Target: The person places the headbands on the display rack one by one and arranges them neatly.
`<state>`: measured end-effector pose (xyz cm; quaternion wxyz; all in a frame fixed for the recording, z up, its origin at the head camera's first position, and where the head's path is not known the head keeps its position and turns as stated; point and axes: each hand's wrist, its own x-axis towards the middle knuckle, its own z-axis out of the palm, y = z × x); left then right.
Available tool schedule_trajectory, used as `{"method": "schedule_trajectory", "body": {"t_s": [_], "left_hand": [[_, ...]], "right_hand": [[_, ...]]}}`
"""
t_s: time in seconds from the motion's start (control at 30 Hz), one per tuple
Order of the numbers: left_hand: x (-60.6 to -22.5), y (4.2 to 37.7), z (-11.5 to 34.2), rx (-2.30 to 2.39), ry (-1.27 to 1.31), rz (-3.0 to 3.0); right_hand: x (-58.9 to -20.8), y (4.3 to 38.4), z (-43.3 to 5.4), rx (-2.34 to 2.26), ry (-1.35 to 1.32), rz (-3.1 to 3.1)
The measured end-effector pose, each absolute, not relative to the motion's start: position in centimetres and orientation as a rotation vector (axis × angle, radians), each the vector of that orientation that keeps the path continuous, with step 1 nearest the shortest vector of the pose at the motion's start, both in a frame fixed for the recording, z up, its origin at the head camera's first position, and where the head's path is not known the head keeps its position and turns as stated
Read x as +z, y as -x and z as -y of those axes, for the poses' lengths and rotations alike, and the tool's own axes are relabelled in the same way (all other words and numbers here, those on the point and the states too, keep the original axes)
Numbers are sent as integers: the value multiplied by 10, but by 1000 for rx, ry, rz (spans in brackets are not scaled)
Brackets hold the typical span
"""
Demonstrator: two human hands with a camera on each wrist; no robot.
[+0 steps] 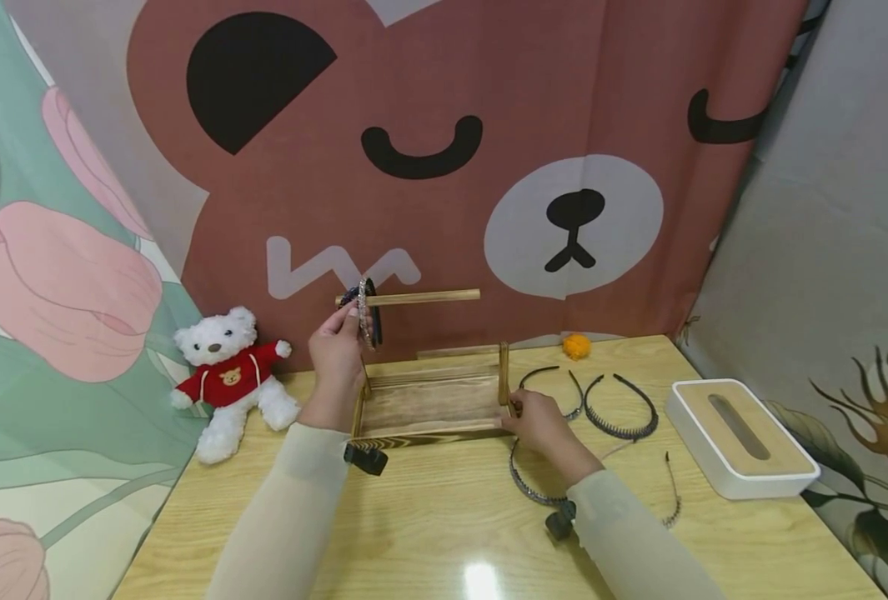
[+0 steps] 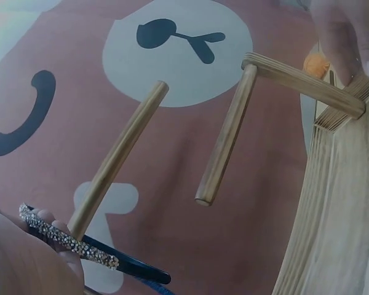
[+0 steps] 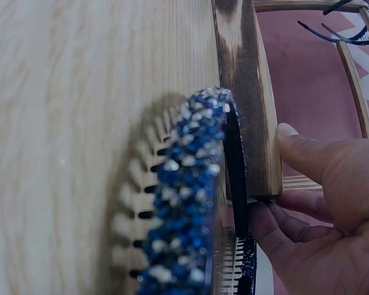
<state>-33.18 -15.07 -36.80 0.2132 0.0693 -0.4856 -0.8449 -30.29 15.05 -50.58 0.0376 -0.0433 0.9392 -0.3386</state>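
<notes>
My left hand [image 1: 336, 348] pinches a headband covered in silver stones [image 1: 363, 312], which hangs around the upper rod [image 1: 432, 297] of a wooden rack. Beside it on that rod, the left wrist view shows a black headband [image 2: 138, 268] and part of a blue one. The rack's tray-like base [image 1: 428, 408] stands on the table. At the base's right end, my right hand [image 1: 539, 425] grips the wooden edge between thumb and fingers. A headband with blue and clear stones [image 3: 184, 190] and comb teeth lies close by that hand.
Several headbands lie right of the rack, including a dark toothed one [image 1: 624, 432]. Farther right is a white box with a slotted wooden lid [image 1: 740, 433]. A white teddy bear in red [image 1: 229, 375] sits at left. An orange ball [image 1: 576, 347] lies near the back curtain.
</notes>
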Motion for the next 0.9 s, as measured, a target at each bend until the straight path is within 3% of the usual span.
{"method": "schedule_trajectory", "body": {"t_s": [0.9], "left_hand": [[-385,337,141,-2226,-403,1446]], "right_hand": [[-506,302,-152,-1045,145,-2892]]}}
